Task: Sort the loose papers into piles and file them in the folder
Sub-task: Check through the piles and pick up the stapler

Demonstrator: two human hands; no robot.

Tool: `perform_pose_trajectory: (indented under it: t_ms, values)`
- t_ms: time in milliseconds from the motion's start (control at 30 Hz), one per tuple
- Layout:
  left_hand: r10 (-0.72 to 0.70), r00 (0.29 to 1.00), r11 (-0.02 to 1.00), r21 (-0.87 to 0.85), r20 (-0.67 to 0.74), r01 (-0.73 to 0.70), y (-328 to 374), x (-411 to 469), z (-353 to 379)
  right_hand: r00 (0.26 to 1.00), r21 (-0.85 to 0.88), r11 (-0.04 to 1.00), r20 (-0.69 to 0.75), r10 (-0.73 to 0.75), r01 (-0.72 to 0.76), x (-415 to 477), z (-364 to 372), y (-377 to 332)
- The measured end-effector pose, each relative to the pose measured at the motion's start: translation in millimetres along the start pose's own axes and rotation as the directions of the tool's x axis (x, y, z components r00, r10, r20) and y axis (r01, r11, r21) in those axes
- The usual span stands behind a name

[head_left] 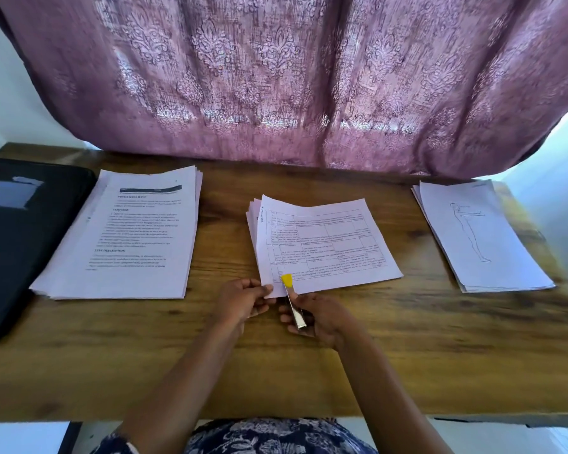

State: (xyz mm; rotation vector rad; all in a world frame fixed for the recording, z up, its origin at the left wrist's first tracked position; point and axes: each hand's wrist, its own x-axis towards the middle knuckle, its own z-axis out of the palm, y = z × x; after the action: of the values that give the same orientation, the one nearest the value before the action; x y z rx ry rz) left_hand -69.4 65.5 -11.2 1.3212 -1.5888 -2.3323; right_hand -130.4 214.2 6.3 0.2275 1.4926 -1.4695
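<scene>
The person wears a dark navy fabric garment (276, 435) printed with a pale, whitish pattern of flowers and leaves. It shows as a broad patch at 6 o'clock, along the bottom edge of the head view. A smaller scrap of the same navy-and-white printed cloth (118, 448) lies at 7 o'clock, with a pale band along its edge; whether it is a sleeve or a fold cannot be told. The left forearm (177, 371), coming in from 7 o'clock, and the right forearm (384, 381), from 5 o'clock, are uncovered. The left hand (243, 299) and right hand (315, 317), just below centre, are bare.
</scene>
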Motion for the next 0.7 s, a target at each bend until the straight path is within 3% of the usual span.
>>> perform_pose_trajectory:
  t_ms: [233,700]
  values:
    - [0.015,1.0,1.0,-0.003,-0.002,-0.015,-1.3,0.4,-0.4,0.998,-0.003,1.0,0.061,0.02,-0.02,-0.5,1.0,-4.9]
    - [0.033,0.999,0.999,0.035,0.008,-0.033,-0.7,0.8,-3.5,0.999,-0.038,0.999,-0.008,-0.037,0.036,-0.3,5.2,-2.3]
